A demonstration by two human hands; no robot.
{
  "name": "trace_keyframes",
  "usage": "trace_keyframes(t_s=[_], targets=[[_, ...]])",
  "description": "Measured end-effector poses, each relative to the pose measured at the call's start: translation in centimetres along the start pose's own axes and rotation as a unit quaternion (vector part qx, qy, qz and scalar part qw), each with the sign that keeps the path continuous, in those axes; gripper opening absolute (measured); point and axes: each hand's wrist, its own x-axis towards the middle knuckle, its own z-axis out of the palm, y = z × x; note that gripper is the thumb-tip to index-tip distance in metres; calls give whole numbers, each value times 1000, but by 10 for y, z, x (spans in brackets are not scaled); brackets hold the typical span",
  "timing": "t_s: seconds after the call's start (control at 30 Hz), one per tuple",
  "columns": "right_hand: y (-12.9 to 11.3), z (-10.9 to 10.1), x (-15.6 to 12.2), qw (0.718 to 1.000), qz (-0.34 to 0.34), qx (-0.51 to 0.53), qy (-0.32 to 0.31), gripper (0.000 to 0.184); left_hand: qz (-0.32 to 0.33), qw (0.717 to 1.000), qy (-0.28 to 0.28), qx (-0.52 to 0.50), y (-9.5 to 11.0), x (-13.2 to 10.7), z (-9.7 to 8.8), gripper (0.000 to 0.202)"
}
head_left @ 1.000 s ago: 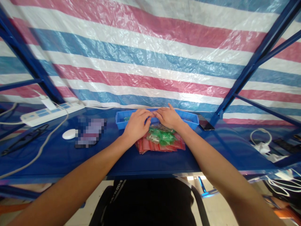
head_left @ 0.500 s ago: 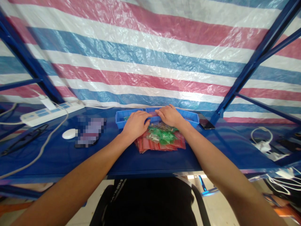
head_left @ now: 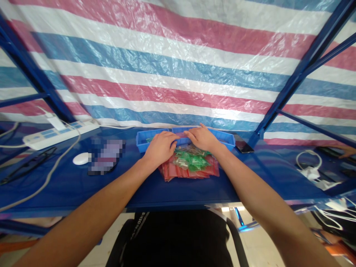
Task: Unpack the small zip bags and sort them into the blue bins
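My left hand (head_left: 160, 147) and my right hand (head_left: 202, 138) meet over the front of a blue divided tray (head_left: 227, 139). Between their fingertips stretches a small pinkish see-through plastic bag (head_left: 182, 135), pinched from both sides. Its details are partly covered by my fingers. Just below my hands lies a spread pile of red plastic bags (head_left: 183, 173). On top of it rest green plastic packets (head_left: 194, 161) and small pale and metallic pieces, too small to name. Some greenish items sit in the tray's left compartment.
A white power strip (head_left: 61, 134) with cables, black glasses (head_left: 29, 165), a white oval object (head_left: 81, 158) and a blurred-out phone-like object (head_left: 107, 157) are at left. A dark phone (head_left: 242, 144) lies right of the tray. Another person's hand (head_left: 345, 150) shows at far right.
My hands stay nearly still, still pinching the pinkish bag. Another person's hand, with a dark object, has come into view at the far right edge.
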Motion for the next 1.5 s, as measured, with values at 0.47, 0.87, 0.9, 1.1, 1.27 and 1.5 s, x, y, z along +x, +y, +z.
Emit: trace_keyframes(t_s=[0.47, 0.87, 0.9, 1.1, 1.27, 1.5], targets=[[-90, -16, -41, 960, -277, 45, 11, 54, -30, 998, 55, 10, -5, -1, -10, 36], [-90, -14, -41, 957, -251, 142, -22, 11, -40, 996, 68, -48, 7, -1, -17, 32], [-89, -15, -41, 958, -241, 157, -10, 12, -42, 993, 78, -75, 8, 0, -18, 32], [-68, -20, -34, 940, -92, 306, 124, 9, -77, 940, 129, -305, 19, 1, -31, 49], [-43, -15, -24, 874, 44, 435, 211, 27, -95, 919, 97, -371, 22, 0, -26, 46], [-13, -6, -14, 832, 90, 502, 219, 40, -107, 890, 74, -438, 15, 2, -8, 44]])
